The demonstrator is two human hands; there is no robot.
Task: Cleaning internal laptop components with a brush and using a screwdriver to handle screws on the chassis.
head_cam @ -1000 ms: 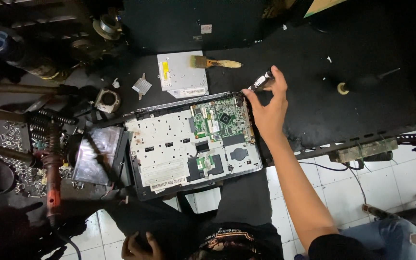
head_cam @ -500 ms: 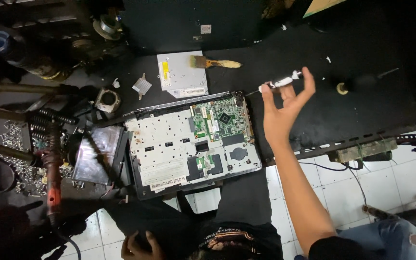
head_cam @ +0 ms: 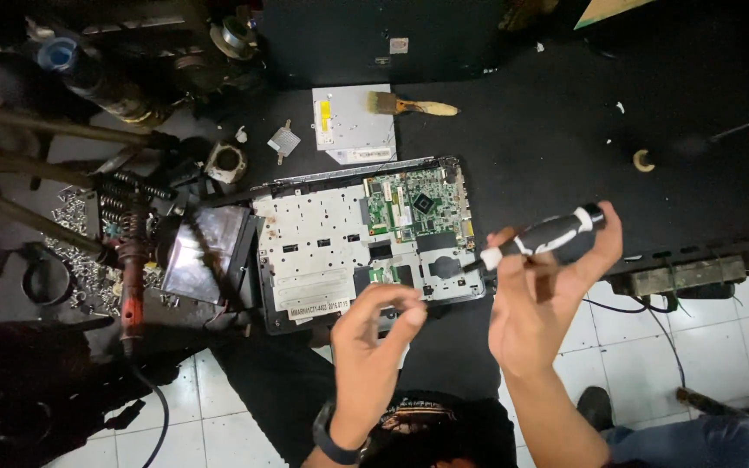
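An opened laptop base (head_cam: 322, 251) lies on the black table (head_cam: 548, 147), its metal plate and green circuit board (head_cam: 413, 208) exposed. My right hand (head_cam: 539, 295) is raised over the table's near edge and grips a black and white screwdriver (head_cam: 543, 236), whose tip points left toward the laptop's right corner. My left hand (head_cam: 370, 347) has come up below the laptop, fingers bent and apart, holding nothing that I can see. It wears a dark wristband.
A flat silver drive (head_cam: 348, 126) and a wooden brush (head_cam: 409, 106) lie behind the laptop. A small screen panel (head_cam: 205, 251), springs, loose screws (head_cam: 80, 260) and a red-handled tool (head_cam: 132, 286) crowd the left side. White floor tiles show below.
My right hand lifted the screwdriver off the table and drew it back toward me, turning it sideways. My left hand rose into view from my lap to the laptop's near edge.
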